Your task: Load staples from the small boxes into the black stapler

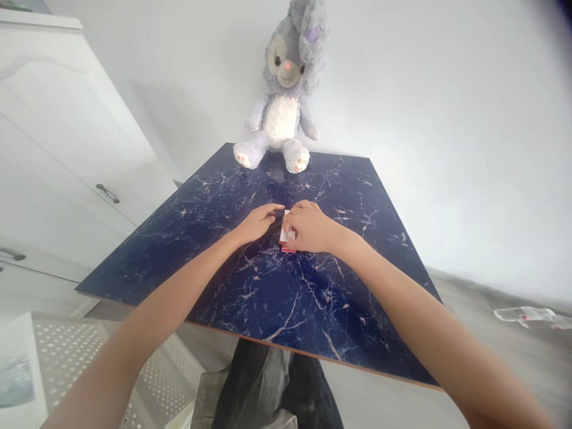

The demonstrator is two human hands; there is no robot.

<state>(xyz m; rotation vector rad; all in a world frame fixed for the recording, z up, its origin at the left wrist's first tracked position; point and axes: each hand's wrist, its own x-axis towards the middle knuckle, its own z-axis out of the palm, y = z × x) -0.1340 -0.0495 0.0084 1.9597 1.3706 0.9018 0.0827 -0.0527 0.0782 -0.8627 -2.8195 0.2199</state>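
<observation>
Near the middle of the dark blue marble-patterned table [277, 298], my right hand [310, 229] is closed over a small white and red flat object [286, 238], possibly a card pack; most of it is hidden under the fingers. My left hand [258, 221] lies just to the left, fingers stretched toward that object and touching or nearly touching its top edge. Both forearms reach in from the near edge.
A grey plush rabbit [283, 89] sits upright at the table's far edge against the white wall. A white cabinet [67, 149] with dark handles stands at the left. A perforated white surface [67, 357] lies at lower left. A crumpled plastic bottle [531, 314] lies on the floor at right.
</observation>
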